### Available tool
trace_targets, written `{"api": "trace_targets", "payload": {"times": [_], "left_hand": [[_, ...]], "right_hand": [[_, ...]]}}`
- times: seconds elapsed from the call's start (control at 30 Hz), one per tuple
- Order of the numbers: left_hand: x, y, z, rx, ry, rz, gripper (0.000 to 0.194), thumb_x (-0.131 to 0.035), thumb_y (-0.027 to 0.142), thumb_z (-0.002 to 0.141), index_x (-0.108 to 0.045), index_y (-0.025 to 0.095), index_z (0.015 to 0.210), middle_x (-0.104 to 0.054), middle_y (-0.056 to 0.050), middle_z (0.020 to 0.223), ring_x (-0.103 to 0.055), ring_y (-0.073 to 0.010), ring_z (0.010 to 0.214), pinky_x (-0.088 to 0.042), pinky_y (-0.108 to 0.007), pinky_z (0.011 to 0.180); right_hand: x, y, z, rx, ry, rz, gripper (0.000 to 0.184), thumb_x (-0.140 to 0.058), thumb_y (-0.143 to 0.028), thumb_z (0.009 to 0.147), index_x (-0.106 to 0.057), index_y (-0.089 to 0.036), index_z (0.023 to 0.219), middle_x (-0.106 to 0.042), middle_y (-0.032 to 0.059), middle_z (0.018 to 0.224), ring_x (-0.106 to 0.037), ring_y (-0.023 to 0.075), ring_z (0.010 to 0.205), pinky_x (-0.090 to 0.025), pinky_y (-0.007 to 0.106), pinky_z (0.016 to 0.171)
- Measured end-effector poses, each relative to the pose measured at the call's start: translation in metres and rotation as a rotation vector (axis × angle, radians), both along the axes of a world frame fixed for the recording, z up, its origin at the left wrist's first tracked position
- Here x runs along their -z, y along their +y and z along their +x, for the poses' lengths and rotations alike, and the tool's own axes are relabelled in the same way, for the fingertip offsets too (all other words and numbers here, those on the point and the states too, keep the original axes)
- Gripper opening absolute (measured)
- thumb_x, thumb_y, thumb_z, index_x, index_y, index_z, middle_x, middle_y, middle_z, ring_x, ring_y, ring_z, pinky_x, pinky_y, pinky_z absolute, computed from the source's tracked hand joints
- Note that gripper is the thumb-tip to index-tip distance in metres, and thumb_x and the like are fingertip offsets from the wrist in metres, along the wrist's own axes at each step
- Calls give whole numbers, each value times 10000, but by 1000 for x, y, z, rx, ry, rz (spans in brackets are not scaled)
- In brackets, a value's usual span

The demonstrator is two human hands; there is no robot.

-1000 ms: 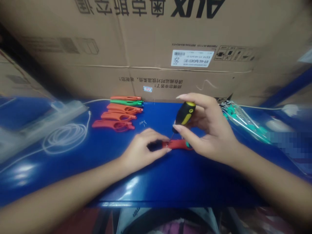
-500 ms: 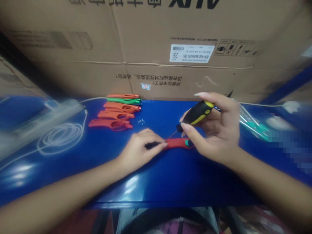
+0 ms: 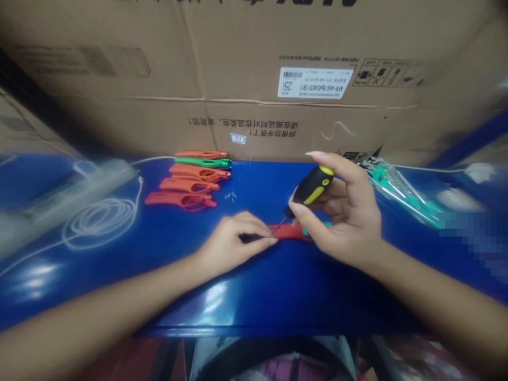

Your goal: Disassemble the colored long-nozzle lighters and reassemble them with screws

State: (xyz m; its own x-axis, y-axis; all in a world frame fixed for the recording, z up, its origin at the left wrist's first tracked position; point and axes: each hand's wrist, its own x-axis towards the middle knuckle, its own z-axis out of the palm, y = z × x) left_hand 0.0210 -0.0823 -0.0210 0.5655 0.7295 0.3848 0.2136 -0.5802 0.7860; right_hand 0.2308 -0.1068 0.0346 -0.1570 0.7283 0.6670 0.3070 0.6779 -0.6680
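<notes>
My right hand (image 3: 345, 206) grips a screwdriver (image 3: 313, 185) with a black and yellow handle, tilted so that its thin shaft points down to the left. The shaft's tip meets a red plastic lighter casing (image 3: 289, 231), which lies on the blue table and has a green part near its right end. My left hand (image 3: 238, 238) pinches the casing's left end between thumb and fingers, close to the tip. My fingers hide that end, and my right hand partly covers the other. Several small screws (image 3: 230, 197) lie just beyond my left hand.
Several orange, red and green lighter casings (image 3: 186, 185) lie in a row behind my left hand. On the left are a coiled white cord (image 3: 99, 225) and a power strip (image 3: 95, 185). A large cardboard box (image 3: 159, 116) backs the table; bagged rods with green parts (image 3: 408, 193) lie right.
The screwdriver's handle has shifted left and stands more upright, with my right hand moving left too. My left hand still pinches the casing; the view has shifted slightly.
</notes>
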Motion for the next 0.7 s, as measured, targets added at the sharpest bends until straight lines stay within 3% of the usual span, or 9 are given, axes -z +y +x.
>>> {"api": "trace_targets", "payload": {"times": [0.13, 0.37, 0.7], "left_hand": [[-1, 1, -1, 1, 32, 58, 101, -755, 280, 867, -784, 212, 936, -786, -61, 929, -708, -205, 897, -547, -374, 879], [6, 3, -3, -22, 151, 150, 383, -777, 316, 840, -685, 218, 1198, -732, -77, 1179, -629, -251, 1140, -497, -433, 1018], [8, 3, -2, -33, 205, 116, 328, -719, 222, 872, -675, 186, 1196, -735, -71, 1149, -659, -221, 1074, -523, -389, 971]], "right_hand": [[3, 0, -1, 17, 21, -5, 614, -728, -213, 848, -493, -379, 1390, -569, 40, 1398, -713, 193, 891, -673, 338, 695], [9, 4, 2, 36, -86, 69, 633, -712, -188, 855, -484, -366, 1418, -570, 46, 1409, -710, 204, 907, -676, 355, 757], [15, 7, 3, 48, -117, 111, 684, -723, -166, 844, -471, -376, 1444, -555, 38, 1436, -714, 208, 915, -665, 366, 794]]}}
